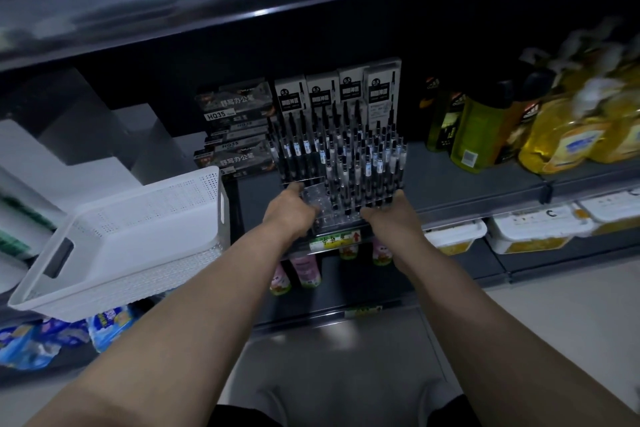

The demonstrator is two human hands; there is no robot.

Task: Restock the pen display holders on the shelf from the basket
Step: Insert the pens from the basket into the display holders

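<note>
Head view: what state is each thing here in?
Holder, mostly full, front-left slots empty.
Pens, upright in holder.
Left hand, grips holder's left edge.
Right hand, grips holder's right edge.
Basket, on shelf, no pens visible inside.
Bottles, upright.

Dark grey metal shelf [450, 180] carries, left to right: white perforated plastic basket [138, 239], stacked black pen boxes [235, 135], clear tiered acrylic pen holder [343, 163], yellow oil bottles [561, 135].

Dim shelving [460, 184], seemingly pale floor [571, 305]

Labels in the pen holder [337, 220] and yellow bottles [568, 135] are blurred.
</note>
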